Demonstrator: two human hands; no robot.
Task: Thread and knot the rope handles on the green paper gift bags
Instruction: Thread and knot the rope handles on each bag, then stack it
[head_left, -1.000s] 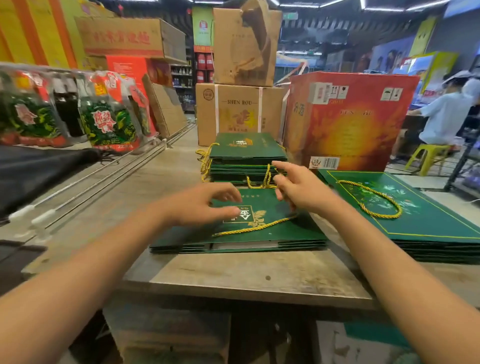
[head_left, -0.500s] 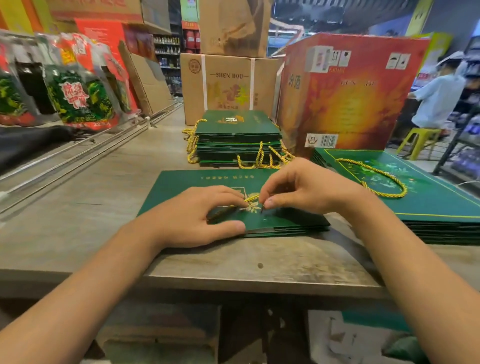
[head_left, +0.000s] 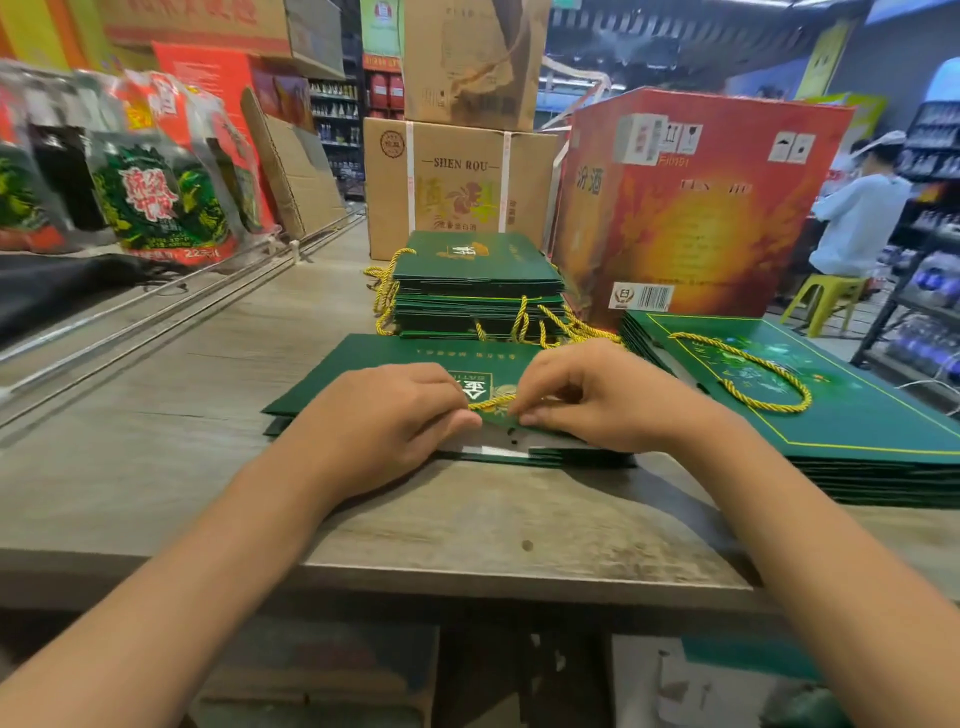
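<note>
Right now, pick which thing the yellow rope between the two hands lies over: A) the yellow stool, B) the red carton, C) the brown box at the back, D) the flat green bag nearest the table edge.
D: both hands pinch the yellow rope over the flat green bag lying nearest the table edge.

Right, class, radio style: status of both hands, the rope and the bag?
Left hand and right hand both pinching the rope. Rope lies over the top bag, flat on the table. Nothing in the way.
</note>
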